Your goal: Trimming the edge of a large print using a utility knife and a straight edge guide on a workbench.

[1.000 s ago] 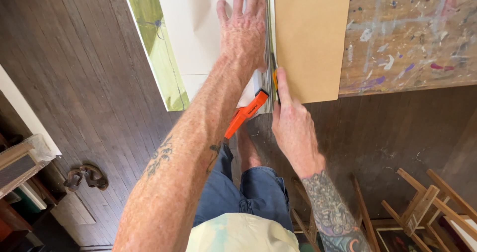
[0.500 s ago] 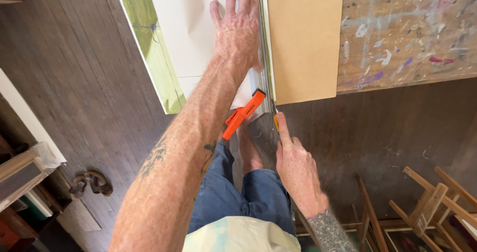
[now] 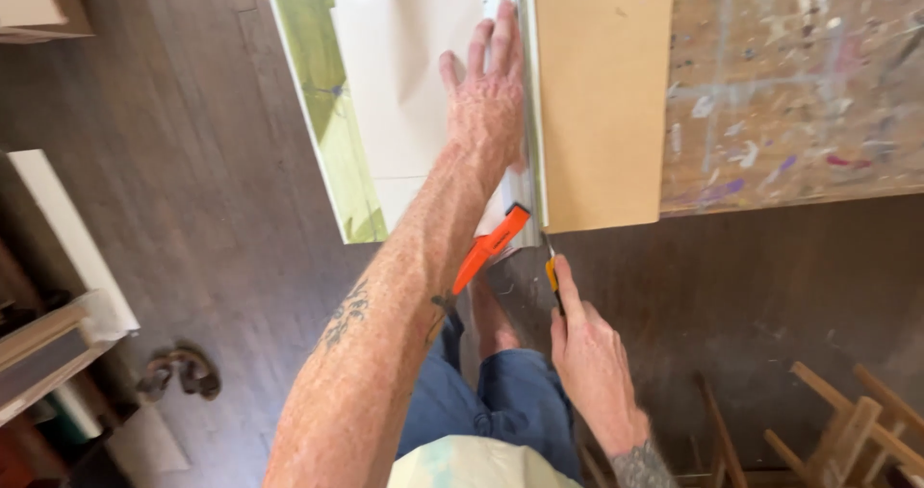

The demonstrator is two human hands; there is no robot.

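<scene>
My left hand point(image 3: 489, 98) lies flat, fingers spread, pressing a long metal straightedge point(image 3: 525, 113) onto a white sheet point(image 3: 404, 93). The straightedge has an orange end piece point(image 3: 489, 247) that juts past the table's near edge. A tan brown board point(image 3: 602, 93) lies just right of the straightedge. My right hand point(image 3: 587, 353) grips a small yellow and black utility knife point(image 3: 551, 274), its blade tip just off the board's near left corner, below the table edge.
A paint-splattered wooden tabletop point(image 3: 789, 84) carries the board. A green-edged canvas point(image 3: 327, 113) lies under the white sheet at left. Dark wood floor point(image 3: 173, 209) is below, with sandals point(image 3: 178, 372) at lower left, wooden frames point(image 3: 847, 430) at lower right and stacked panels point(image 3: 58, 286) at left.
My right hand has drawn the knife down along the straightedge toward me, off the board's near edge. My left hand has stayed pressed on the straightedge.
</scene>
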